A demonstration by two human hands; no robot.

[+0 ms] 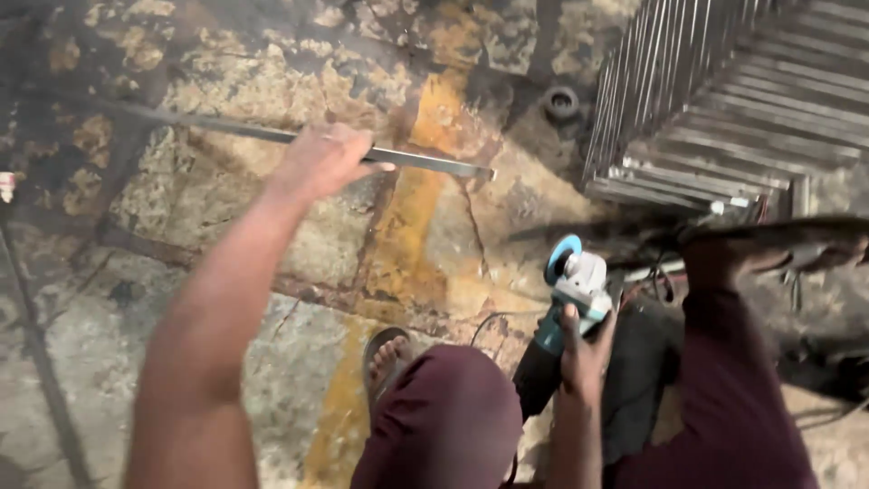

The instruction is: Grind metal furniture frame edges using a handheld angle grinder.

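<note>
My left hand (324,161) grips a long flat metal bar (425,163) near its right end; the bar runs left across the worn floor. My right hand (584,349) holds a teal and white angle grinder (572,290) by its body, its disc end pointing up and away. Both hands sit above my knees in maroon trousers (453,417). My sandalled foot (387,355) shows between the arms.
A stack of metal bars and a welded grille (715,118) lies at the upper right. A small black ring (561,101) rests on the floor beside it. A dark blurred bar (769,234) crosses the right side. A power cable (493,321) trails near the grinder.
</note>
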